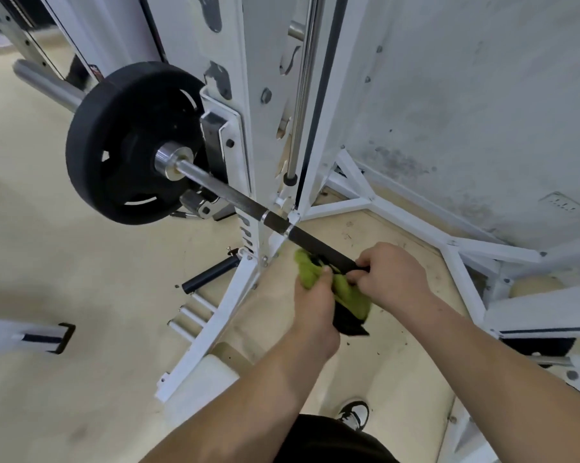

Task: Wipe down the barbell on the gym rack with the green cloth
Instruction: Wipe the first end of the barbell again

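Note:
The barbell (235, 197) runs from a black weight plate (128, 142) at the left, through the white rack upright (245, 105), down toward me. Its near stretch is dark and knurled. My left hand (313, 302) is closed on the green cloth (345, 290), which bunches just under the bar. My right hand (392, 277) pinches the cloth at the bar's near visible end, fingers touching both. A dark part of the cloth hangs below my hands.
White frame legs (412, 222) spread across the beige floor at the right, against a stained wall (465, 95). A chrome guide rod (302, 95) stands beside the upright. Short storage pegs (208, 274) stick out low on the rack. My shoe (355, 414) shows below.

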